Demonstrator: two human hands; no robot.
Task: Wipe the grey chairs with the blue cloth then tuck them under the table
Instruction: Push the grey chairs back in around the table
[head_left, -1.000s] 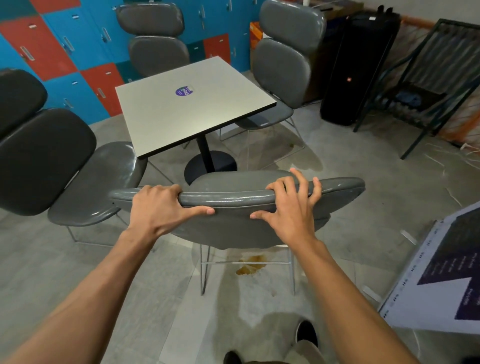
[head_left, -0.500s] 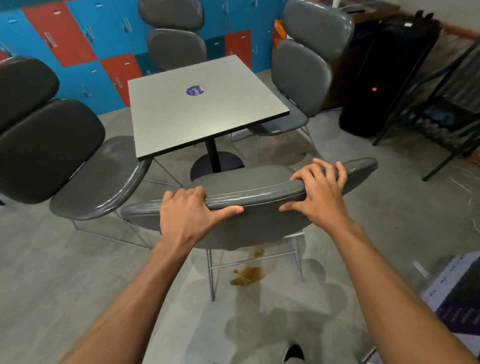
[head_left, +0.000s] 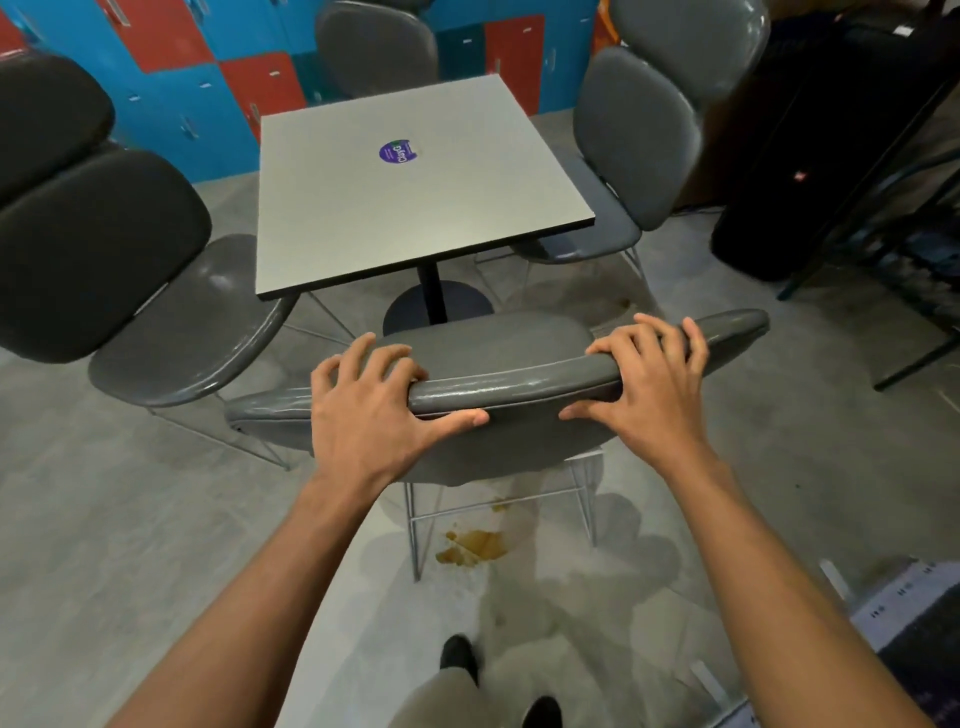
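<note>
From the head view, both forearms reach forward and down. The left hand (head_left: 371, 415) and right hand (head_left: 652, 387) each grip the top edge of the nearest grey chair (head_left: 519, 379), fingers curled over the backrest, thumbs pressed on its near face. The chair stands just short of the square table (head_left: 363, 218), three other grey chairs around it. A brown stain (head_left: 475, 545) marks the concrete floor; blue and red lockers (head_left: 228, 78) line the wall

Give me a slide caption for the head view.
Both hands, left and right, grip the grey chair's backrest facing the table.
</note>
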